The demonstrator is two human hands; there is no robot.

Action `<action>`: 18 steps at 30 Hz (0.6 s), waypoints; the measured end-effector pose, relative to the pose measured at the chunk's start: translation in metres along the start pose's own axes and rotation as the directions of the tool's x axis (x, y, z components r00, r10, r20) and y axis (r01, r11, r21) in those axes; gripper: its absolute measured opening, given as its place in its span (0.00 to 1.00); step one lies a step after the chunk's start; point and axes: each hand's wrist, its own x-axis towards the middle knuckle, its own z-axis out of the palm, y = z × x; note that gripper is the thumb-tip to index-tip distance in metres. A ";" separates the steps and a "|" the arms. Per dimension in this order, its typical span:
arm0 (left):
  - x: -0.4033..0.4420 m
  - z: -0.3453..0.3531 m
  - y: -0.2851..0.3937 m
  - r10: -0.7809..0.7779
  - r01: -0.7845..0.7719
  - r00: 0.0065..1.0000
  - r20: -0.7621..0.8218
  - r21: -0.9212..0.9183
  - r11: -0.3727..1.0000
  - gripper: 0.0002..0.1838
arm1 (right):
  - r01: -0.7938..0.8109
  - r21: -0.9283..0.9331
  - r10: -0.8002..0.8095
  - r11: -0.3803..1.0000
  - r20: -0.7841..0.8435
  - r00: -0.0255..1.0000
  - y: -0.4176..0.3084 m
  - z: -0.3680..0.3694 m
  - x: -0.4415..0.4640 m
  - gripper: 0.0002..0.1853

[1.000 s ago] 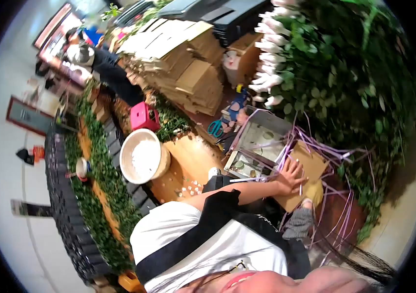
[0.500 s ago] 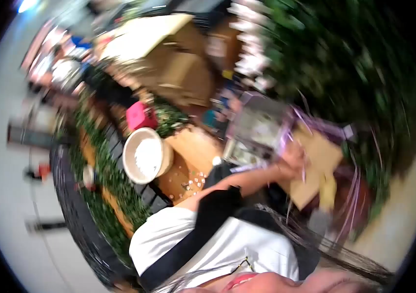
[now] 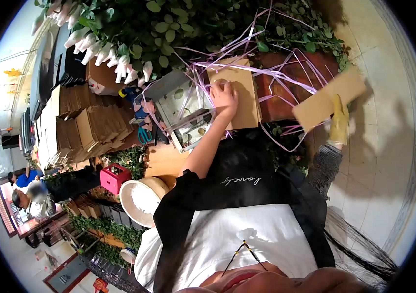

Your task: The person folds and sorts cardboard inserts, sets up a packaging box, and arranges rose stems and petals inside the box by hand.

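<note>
the left hand (image 3: 225,101), grip released, lies on a cardboard sheet (image 3: 247,100), seemingly steadying it, while the right hand (image 3: 338,123), gloved, clasps a cardboard strip (image 3: 316,105) near its edge.

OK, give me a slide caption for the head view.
Left hand resting on cardboard sheet, yellow-gloved right hand holding cardboard strip near purple ribbons.

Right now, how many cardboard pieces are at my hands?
2: one cardboard piece lies under your left hand, and a second piece is held in your gloved right hand. More may be hidden beneath the first.
</note>
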 end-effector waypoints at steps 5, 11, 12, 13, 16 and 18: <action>0.012 -0.004 -0.002 -0.043 0.026 0.973 -0.226 -0.077 0.997 0.22 | 0.086 0.004 -0.085 0.996 -0.123 0.989 0.125 -0.132 0.043 0.26; 0.014 -0.089 0.100 -0.045 0.059 0.983 0.181 -0.078 0.995 0.18 | 0.032 0.226 -0.095 0.974 0.274 0.957 0.038 -0.066 -0.007 0.26; 0.013 -0.090 0.113 -0.081 0.123 0.912 0.403 -0.081 0.989 0.16 | -0.026 0.136 -0.030 0.990 0.393 0.919 0.035 -0.041 -0.009 0.24; 0.009 -0.077 0.109 -0.093 0.134 0.871 0.482 -0.051 0.990 0.14 | -0.067 0.040 0.038 0.997 0.499 0.866 0.032 -0.014 -0.012 0.23; -0.026 -0.017 0.047 0.123 -0.134 0.968 0.220 0.034 0.990 0.16 | -0.098 -0.045 0.096 0.994 0.786 0.610 0.024 0.104 -0.036 0.21; -0.027 -0.013 0.013 0.082 -0.088 0.992 0.099 0.064 0.994 0.22 | 0.085 0.015 -0.060 0.996 0.829 0.556 0.039 0.165 -0.052 0.21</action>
